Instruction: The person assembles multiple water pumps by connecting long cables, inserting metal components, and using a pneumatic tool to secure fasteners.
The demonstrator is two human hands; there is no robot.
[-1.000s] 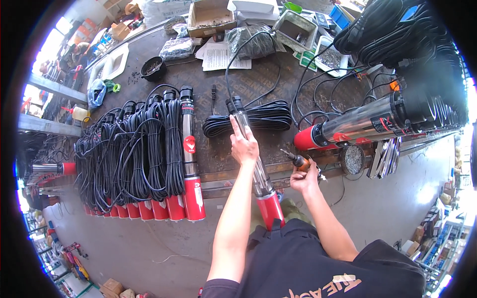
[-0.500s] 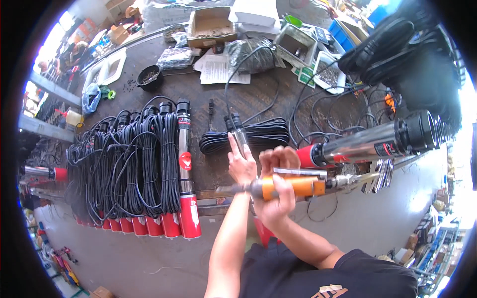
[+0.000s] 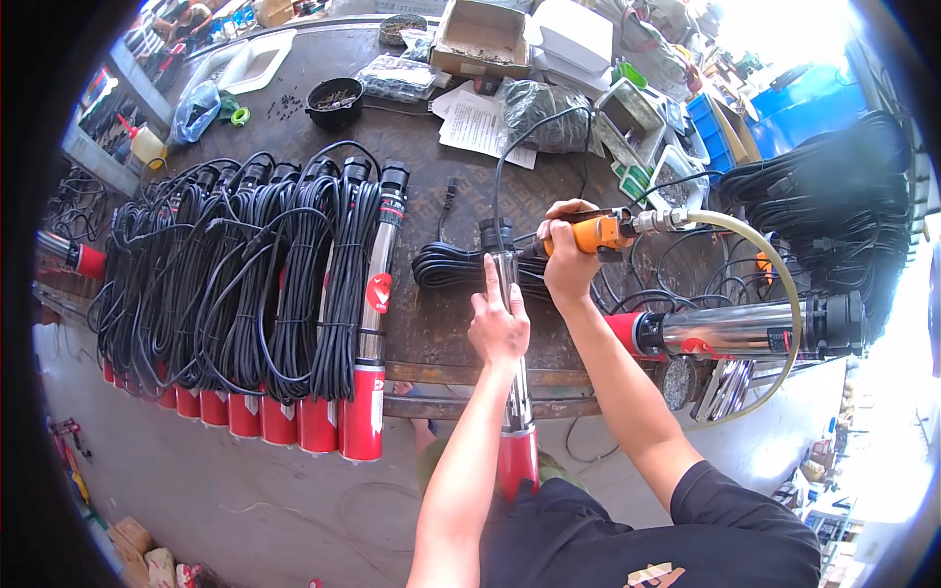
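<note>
A slim steel submersible pump [image 3: 519, 392] with a black top and a red lower end lies pointing away from me, its red end over the table's near edge. My left hand [image 3: 499, 328] holds it below the black top, index finger stretched along the steel. My right hand [image 3: 569, 257] grips an orange air screwdriver [image 3: 600, 233] lying sideways, its front end toward the pump's upper part. The bit's exact contact with the pump cannot be made out. A coiled black cable [image 3: 446, 269] lies behind the pump.
Several finished-looking pumps with bundled cables [image 3: 235, 284] stand in a row at left. Another pump [image 3: 730, 330] lies at right, beneath the pale air hose [image 3: 774, 265]. Toward the back are a black bowl [image 3: 334, 116], a cardboard box [image 3: 480, 64] and papers [image 3: 480, 127].
My right hand has swung the screwdriver away from me, from near the table edge up to the pump's top. My left hand stays on the pump. The view has shifted.
</note>
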